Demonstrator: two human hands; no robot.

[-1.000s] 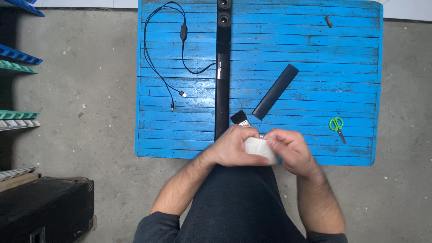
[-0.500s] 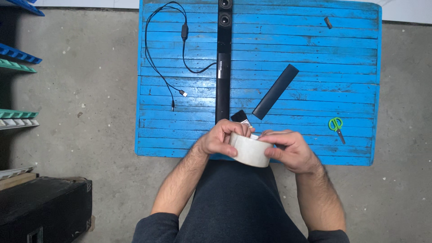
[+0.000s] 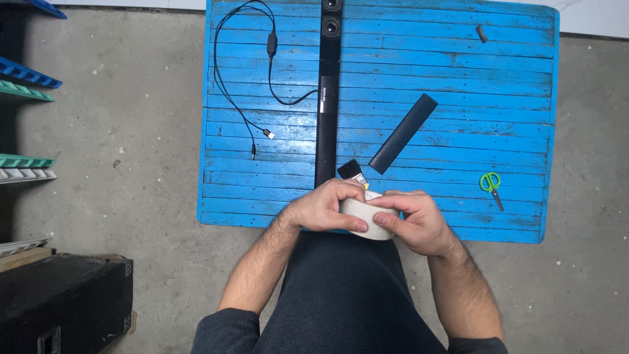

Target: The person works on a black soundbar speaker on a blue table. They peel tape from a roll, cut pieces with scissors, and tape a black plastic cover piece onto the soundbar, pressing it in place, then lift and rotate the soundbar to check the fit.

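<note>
Both of my hands hold a white roll of tape (image 3: 364, 213) over the near edge of a blue slatted table (image 3: 458, 78). My left hand (image 3: 321, 206) wraps the roll from the left, thumb along its lower side. My right hand (image 3: 413, 219) grips it from the right, thumb pressed on its face. Just beyond my fingers lies a small black brush (image 3: 352, 171) with a pale handle, partly hidden by my left hand. A long black soundbar (image 3: 327, 92) runs away from me up the table's middle.
A black cable (image 3: 246, 72) with plugs loops left of the soundbar. A flat black strip (image 3: 403, 133) lies slanted to the right, green-handled scissors (image 3: 490, 184) near the right edge. Coloured trays (image 3: 26, 75) and a black case (image 3: 62, 305) stand at left on the concrete floor.
The tape roll was tilted up in my hands half a second ago; now it sits lower and my fingers cover more of it. My hands have shifted slightly on the roll.
</note>
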